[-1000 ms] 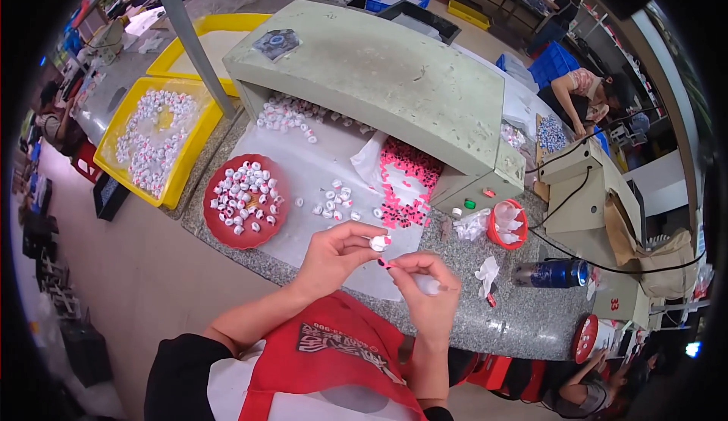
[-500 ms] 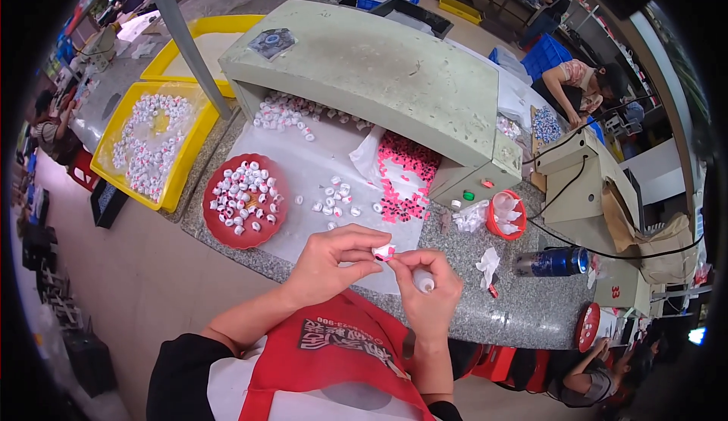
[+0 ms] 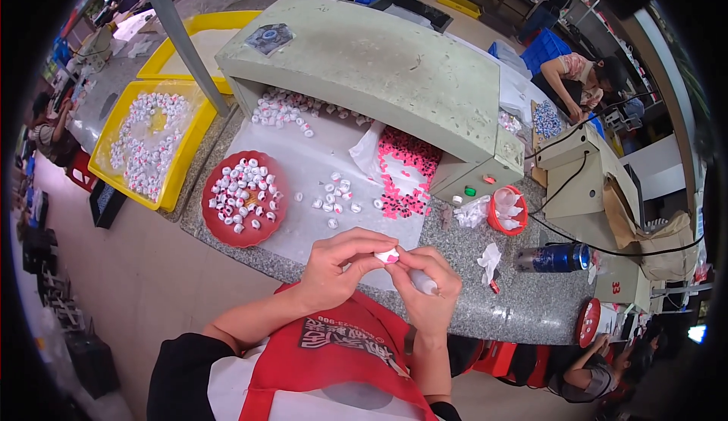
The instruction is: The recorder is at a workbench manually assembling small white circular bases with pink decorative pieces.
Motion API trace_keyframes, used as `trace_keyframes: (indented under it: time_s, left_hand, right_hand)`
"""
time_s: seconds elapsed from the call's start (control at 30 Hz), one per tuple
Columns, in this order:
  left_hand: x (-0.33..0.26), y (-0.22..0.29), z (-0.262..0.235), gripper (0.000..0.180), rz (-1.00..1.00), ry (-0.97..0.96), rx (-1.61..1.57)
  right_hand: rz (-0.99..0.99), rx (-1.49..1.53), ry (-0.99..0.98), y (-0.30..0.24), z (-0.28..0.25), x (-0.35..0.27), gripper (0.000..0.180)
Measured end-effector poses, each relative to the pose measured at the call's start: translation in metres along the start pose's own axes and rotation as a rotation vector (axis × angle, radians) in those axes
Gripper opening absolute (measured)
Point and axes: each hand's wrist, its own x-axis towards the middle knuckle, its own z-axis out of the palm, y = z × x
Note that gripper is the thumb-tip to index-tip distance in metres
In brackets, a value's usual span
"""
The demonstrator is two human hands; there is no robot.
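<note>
My left hand pinches a small white rounded piece with a pink patch on it. The fingertips of my right hand press on the same piece from the other side. Tucked in my right palm is a small white bottle with a narrow tip. Beyond my hands, several similar white pieces lie loose on a white sheet. To their right are many small pink and black parts. A red scalloped dish on the left holds many white pieces.
A pale green metal housing arches over the sheet's far part. Yellow trays stand at the left. Rightward are a red cup with white tissue, crumpled tissue and a blue bottle. Other people work farther off.
My right fingertips have closed in on the white piece, and its pink patch now faces differently. The small bottle in my right palm has tilted, with its tip pointing right.
</note>
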Motion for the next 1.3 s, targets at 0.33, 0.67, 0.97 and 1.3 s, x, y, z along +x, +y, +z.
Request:
trace_keyframes:
  time_s: [0.33,0.67,0.97,1.3]
  left_hand:
    - [0.003,-0.008,0.008,0.021,-0.221,0.066,-0.313]
    - [0.007,-0.016,0.012,0.023,-0.351,0.146,-0.407]
    - [0.006,0.029,-0.001,0.033,-0.396,-0.046,-0.518]
    - [-0.005,0.021,-0.001,0.026,-0.057,-0.008,-0.009]
  right_hand:
    - [0.052,0.057,0.029,0.012,0.004,0.007,0.017]
    - [0.051,0.022,0.036,0.020,0.001,0.015,0.021]
    - [-0.153,0.295,-0.010,0.001,-0.008,0.001,0.027]
    - [0.087,0.504,-0.189,0.011,-0.012,0.002,0.022]
